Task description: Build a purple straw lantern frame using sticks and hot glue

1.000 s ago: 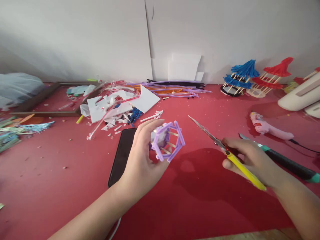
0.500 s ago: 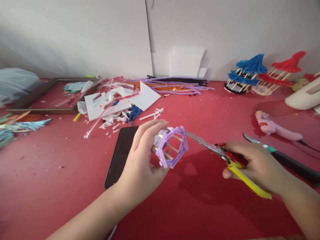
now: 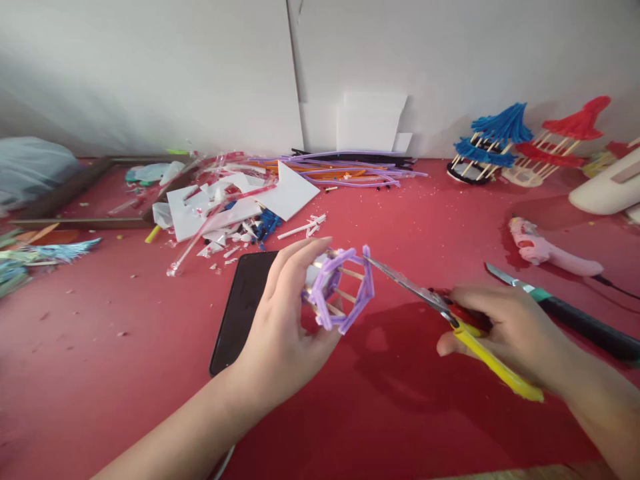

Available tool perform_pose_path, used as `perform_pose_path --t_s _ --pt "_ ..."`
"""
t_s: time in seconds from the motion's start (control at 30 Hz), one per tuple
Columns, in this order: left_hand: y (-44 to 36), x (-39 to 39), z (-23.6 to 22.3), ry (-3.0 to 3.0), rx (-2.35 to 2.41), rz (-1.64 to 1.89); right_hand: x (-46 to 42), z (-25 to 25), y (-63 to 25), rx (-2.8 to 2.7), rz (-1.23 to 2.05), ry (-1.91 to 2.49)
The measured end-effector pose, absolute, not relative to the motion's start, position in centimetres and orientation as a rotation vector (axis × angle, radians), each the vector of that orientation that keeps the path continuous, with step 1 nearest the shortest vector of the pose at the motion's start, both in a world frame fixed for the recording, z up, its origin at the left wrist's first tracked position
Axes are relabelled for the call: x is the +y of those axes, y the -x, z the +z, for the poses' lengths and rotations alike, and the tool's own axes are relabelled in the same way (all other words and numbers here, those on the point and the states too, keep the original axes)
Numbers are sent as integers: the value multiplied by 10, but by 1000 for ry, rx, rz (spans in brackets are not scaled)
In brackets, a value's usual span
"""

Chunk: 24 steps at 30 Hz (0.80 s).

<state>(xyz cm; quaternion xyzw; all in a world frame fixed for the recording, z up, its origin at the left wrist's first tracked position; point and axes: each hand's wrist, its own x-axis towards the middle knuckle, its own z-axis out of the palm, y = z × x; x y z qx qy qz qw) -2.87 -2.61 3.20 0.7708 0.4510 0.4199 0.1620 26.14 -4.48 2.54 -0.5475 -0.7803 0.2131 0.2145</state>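
My left hand [image 3: 283,320] grips a small purple hexagonal frame [image 3: 343,288] made of straw pieces and thin wooden sticks, held up over the red table [image 3: 125,373]. My right hand [image 3: 505,330] is closed on yellow-handled scissors [image 3: 453,319]. The scissor blades point left and their tip touches the upper right corner of the purple frame. A black phone [image 3: 240,310] lies flat just under my left hand.
Cut white card, blue bits and a clear tube [image 3: 235,210] lie behind the phone, with purple and orange straws [image 3: 350,172] by the wall. Blue [image 3: 487,143] and red [image 3: 560,143] straw pavilions stand far right. A pink glue gun [image 3: 545,250] and a craft knife [image 3: 565,310] lie right.
My right hand has brought the scissors leftward until the blade tip meets the purple frame. My left hand has turned the frame slightly and kept hold of it.
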Motion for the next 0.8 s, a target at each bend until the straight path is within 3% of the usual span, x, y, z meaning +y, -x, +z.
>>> perform_pose_path --t_s 0.23,0.8 --pt "31 -28 25 -1977 1127 1264 -50 17 -257 -2136 532 1497" --pt "35 -32 37 -1050 709 876 -39 12 -260 -2269 102 1337"
